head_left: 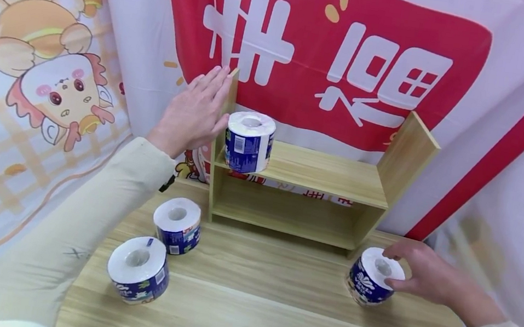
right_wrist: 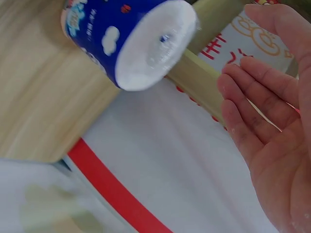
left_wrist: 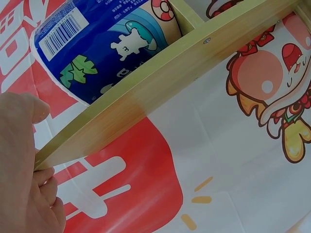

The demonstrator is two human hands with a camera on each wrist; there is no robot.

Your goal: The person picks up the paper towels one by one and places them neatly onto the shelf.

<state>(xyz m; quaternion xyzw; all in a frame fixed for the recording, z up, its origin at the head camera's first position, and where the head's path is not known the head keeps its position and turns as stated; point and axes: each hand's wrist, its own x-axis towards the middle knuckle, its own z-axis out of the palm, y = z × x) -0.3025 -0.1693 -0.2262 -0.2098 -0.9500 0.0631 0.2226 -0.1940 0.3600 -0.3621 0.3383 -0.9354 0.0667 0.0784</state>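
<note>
My left hand (head_left: 197,108) is at the left side panel of a small wooden shelf (head_left: 330,175), its fingers extended and its thumb near a wrapped toilet roll (head_left: 247,145). That blue and white roll stands upright at the left end of the upper board; in the left wrist view the same toilet roll (left_wrist: 107,48) lies just past the panel (left_wrist: 112,111). At the right, my right hand (head_left: 430,279) hovers by another toilet roll (head_left: 373,277) on the table. In the right wrist view the right hand (right_wrist: 277,126) has loosely spread fingers, apart from that toilet roll (right_wrist: 131,43).
Two more toilet rolls, a farther one (head_left: 177,225) and a nearer one (head_left: 139,269), stand on the left of the wooden table (head_left: 261,323). Printed cloth (head_left: 316,54) hangs behind the shelf and along both sides.
</note>
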